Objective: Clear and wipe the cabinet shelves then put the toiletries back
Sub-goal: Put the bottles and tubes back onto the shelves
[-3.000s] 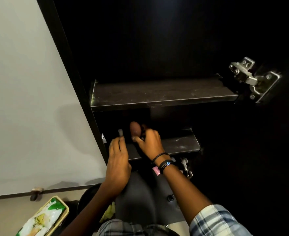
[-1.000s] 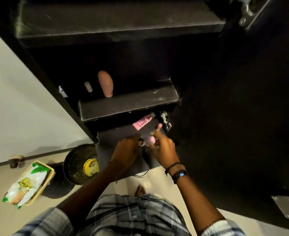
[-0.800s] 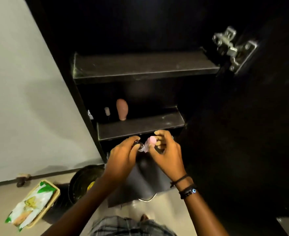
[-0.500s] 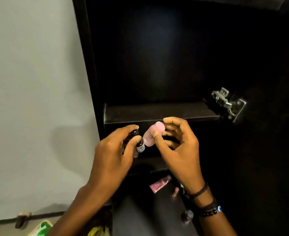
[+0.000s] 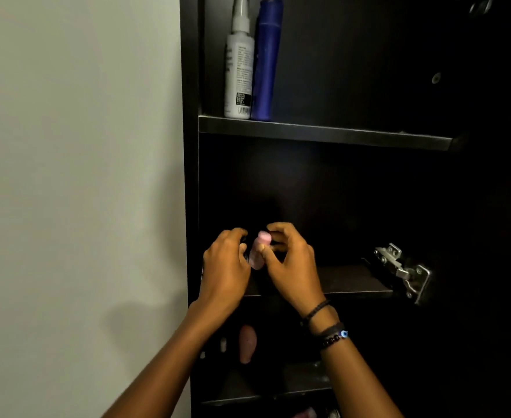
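Right hand (image 5: 290, 267) pinches pink bottle (image 5: 259, 251); left hand (image 5: 224, 267) apparently holds dark vial (image 5: 244, 246)

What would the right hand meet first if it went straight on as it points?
Probably the cabinet's dark back wall above the middle shelf; nothing shows ahead of the right hand, depth unclear.

Pink bottle (image 5: 260, 248) — near upright, pinched above the middle shelf (image 5: 353, 279).
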